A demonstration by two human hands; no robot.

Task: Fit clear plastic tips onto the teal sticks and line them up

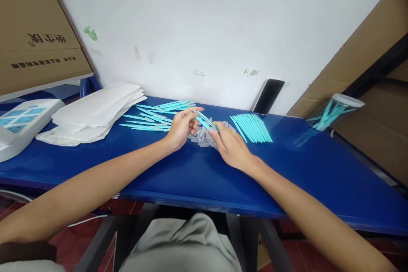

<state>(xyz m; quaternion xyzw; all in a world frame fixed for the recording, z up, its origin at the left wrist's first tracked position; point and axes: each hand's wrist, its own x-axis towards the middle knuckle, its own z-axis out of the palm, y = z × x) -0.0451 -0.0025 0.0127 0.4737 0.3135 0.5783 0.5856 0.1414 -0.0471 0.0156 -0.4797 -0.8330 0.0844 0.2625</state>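
My left hand [183, 126] is pinched round a bundle of thin turquoise sticks [205, 120] held just above the blue table [287, 170]. My right hand [231, 146] lies palm down with its fingertips on the same bundle and over a small heap of clear plastic caps [199, 138]. Loose turquoise sticks [153, 119] lie scattered to the left of my hands. A neat row of turquoise sticks [251, 127] lies to the right.
A stack of white paper sleeves [95, 110] lies at the left. Beyond it sits a white device [19, 125] and a cardboard box [35, 38]. A dark phone [268, 96] leans on the wall. A clear jar of sticks [331, 112] stands at right.
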